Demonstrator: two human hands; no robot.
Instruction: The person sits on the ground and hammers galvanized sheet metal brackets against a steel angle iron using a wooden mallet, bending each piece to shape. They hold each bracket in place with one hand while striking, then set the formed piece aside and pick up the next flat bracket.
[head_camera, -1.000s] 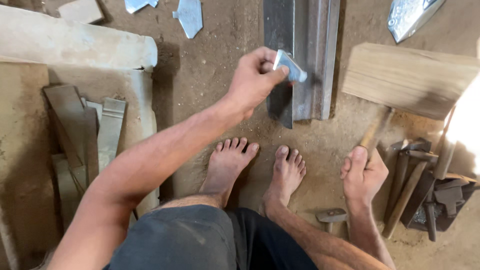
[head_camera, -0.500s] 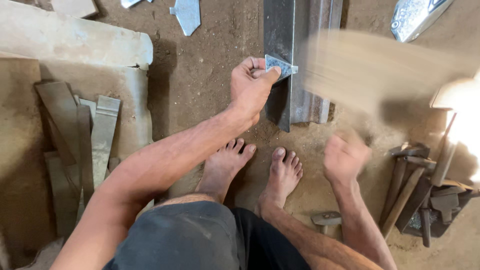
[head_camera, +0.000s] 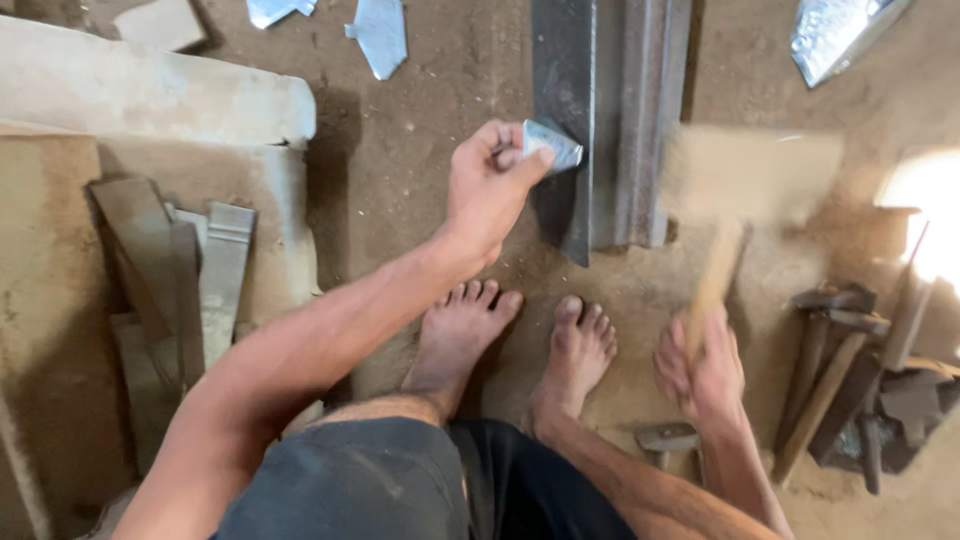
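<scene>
Head view: left hand (head_camera: 487, 190) pinches small sheet-metal piece (head_camera: 551, 145) against steel rail (head_camera: 600, 120); right hand (head_camera: 702, 365) grips blurred wooden mallet (head_camera: 750, 185), near-right.

Packed dirt floor (head_camera: 400, 200), dusty brown. Pale stone slab (head_camera: 150, 95) at upper left. Strong sunlight patch (head_camera: 925, 215) on right edge.

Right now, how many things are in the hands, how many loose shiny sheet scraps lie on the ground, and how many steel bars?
Held sheet piece, in left hand: 1
Wooden mallet, blurred, in right hand: 1
Loose shiny sheet scraps on the ground: 3
Long steel bars: 2
Total: 7
</scene>
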